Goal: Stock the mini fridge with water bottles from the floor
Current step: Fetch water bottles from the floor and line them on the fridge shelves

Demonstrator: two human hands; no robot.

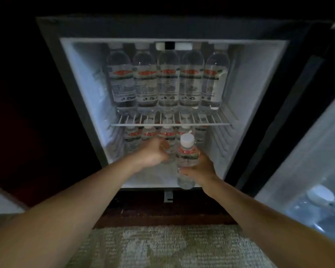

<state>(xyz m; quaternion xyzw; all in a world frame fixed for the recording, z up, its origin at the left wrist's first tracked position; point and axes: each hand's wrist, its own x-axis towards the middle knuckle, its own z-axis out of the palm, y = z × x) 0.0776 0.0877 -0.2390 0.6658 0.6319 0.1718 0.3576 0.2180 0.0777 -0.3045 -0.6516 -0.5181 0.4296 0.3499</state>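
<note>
top shelf (170, 124) full; our right hand (198, 169) fingers wrap a bottle (187, 161), left hand (153, 153) fingers curl on another in the part-filled bottom row.

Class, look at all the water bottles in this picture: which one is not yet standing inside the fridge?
The bottle gripped by the right hand at the fridge's front edge; the other bottles stand on the wire shelf or below it.

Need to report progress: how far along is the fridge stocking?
Top shelf looks done: five bottles across. Lower compartment holds a back row; the left hand reaches among them while the right hand brings one more bottle. The lower front remains to fill.
</note>
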